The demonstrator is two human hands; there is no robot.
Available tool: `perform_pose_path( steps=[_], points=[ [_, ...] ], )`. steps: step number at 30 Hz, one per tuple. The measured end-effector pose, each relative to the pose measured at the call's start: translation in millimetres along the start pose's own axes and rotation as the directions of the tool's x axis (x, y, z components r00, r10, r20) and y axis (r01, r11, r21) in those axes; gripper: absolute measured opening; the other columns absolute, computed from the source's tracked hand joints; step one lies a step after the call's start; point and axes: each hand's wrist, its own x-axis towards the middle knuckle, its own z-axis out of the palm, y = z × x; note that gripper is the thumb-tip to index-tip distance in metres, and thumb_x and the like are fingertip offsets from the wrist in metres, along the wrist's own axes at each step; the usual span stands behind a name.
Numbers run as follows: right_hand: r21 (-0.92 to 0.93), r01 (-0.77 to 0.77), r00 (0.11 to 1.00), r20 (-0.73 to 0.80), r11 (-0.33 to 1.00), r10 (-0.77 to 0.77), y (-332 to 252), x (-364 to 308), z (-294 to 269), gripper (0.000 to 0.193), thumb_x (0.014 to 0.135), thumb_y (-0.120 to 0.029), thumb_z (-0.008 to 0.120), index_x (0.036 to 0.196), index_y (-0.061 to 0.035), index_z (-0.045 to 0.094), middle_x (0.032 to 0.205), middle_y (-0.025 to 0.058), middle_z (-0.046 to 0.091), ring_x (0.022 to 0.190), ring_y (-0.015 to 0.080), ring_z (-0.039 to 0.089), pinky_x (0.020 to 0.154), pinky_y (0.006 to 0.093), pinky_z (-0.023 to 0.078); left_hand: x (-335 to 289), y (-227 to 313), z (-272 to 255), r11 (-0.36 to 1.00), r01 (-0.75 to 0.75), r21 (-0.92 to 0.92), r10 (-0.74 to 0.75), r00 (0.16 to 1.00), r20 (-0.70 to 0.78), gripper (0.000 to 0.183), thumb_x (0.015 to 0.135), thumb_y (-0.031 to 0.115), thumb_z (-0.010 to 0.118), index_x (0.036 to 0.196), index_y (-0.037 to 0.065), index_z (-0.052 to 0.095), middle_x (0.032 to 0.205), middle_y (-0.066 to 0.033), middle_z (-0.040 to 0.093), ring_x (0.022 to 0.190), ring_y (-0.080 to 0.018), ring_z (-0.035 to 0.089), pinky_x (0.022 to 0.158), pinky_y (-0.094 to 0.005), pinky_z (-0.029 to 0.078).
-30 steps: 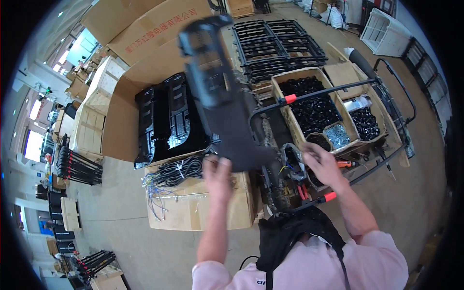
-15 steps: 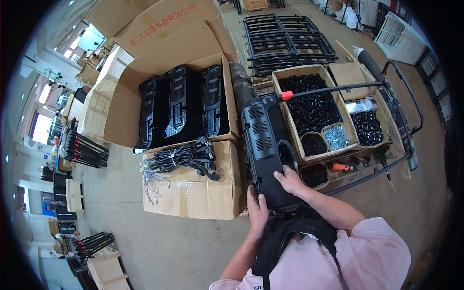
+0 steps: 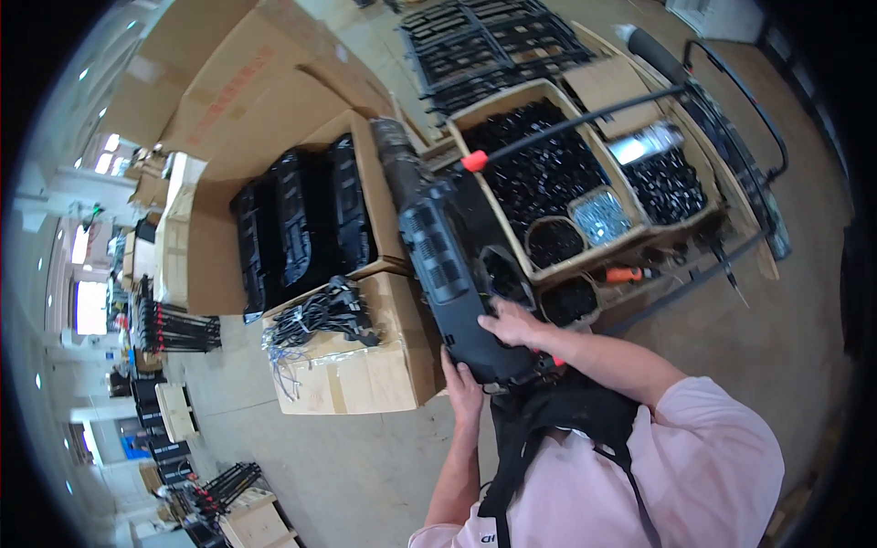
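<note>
A long black plastic housing [image 3: 468, 340] with vent slots lies lengthwise in front of me, its near end by my waist. My left hand [image 3: 464, 393] holds its near left edge, thumb up and fingers along the side. At its right edge, just below a dark opening [image 3: 505, 277], my right hand [image 3: 514, 324] grips with the thumb on top; some fingertips are hidden. A black tube frame [image 3: 585, 117] with a red end piece [image 3: 474, 162] runs from beside the housing to the far right.
Left of the housing, an open carton [image 3: 206, 242] holds several black plastic covers [image 3: 306, 215]. Bundled black cables [image 3: 329, 315] lie on a closed carton [image 3: 365, 379]. On the right, bins [image 3: 489, 196] hold black parts and silver screws [image 3: 600, 217]. An orange-handled tool [image 3: 626, 274] lies near them.
My view has turned and shifted, so the cartons, bins and frame sit differently in the picture. Both hands stay on the housing; the right hand's fingers have shifted slightly near the opening.
</note>
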Motion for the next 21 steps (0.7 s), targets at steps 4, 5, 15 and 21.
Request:
perform_pose_path(
  steps=[4,5,15,21],
  points=[
    [0.185,0.002,0.999,-0.054,0.983,0.008,-12.8,-35.5,-98.0,0.05,0.101,-0.035,0.067,0.133,0.004,0.061,0.105,0.0166,0.075,0.093,0.0287,0.073,0.087,0.0404,0.058,9.1,-0.7,-11.4,1.0,0.026,-0.01,-0.027,0.997,-0.07,0.056,0.111,0.012,0.045,0.162,-0.003,0.028,0.163,-0.0246,0.038,0.15,-0.0346,0.04,0.124,-0.0401,0.031],
    [0.304,-0.044,0.995,-0.074,0.952,0.07,-9.4,-49.9,-124.2,0.046,0.102,-0.033,0.067,0.131,0.0027,0.063,0.101,0.0124,0.075,0.089,0.0226,0.072,0.08,0.0366,0.058,17.0,5.8,-11.0,1.0,-0.017,0.002,0.017,0.99,-0.139,0.054,0.11,0.011,0.047,0.16,-0.003,0.032,0.159,-0.0241,0.042,0.145,-0.0335,0.046,0.121,-0.0402,0.035],
    [0.608,-0.224,0.955,-0.019,0.762,0.296,80.0,-224.7,-250.2,0.033,0.102,-0.03,0.065,0.108,0.0014,0.072,0.086,0.0067,0.073,0.069,0.0112,0.069,0.055,0.0239,0.051,104.6,92.6,191.2,0.797,-0.587,0.146,0.273,0.565,0.778,0.026,0.093,0.012,0.067,0.118,0.006,0.072,0.116,-0.0182,0.069,0.114,-0.0395,0.065,0.099,-0.0475,0.053],
    [0.652,-0.499,0.781,0.053,0.57,0.623,184.2,-228.0,-177.0,0.028,0.1,-0.026,0.066,0.102,0.0009,0.074,0.084,0.008,0.074,0.066,0.0143,0.069,0.053,0.0271,0.051,109.8,20.5,266.5,0.618,-0.766,0.179,0.118,0.315,0.942,0.063,0.082,0.014,0.076,0.142,0.01,0.056,0.141,-0.0239,0.053,0.128,-0.0445,0.057,0.107,-0.0498,0.051]
  ],
)
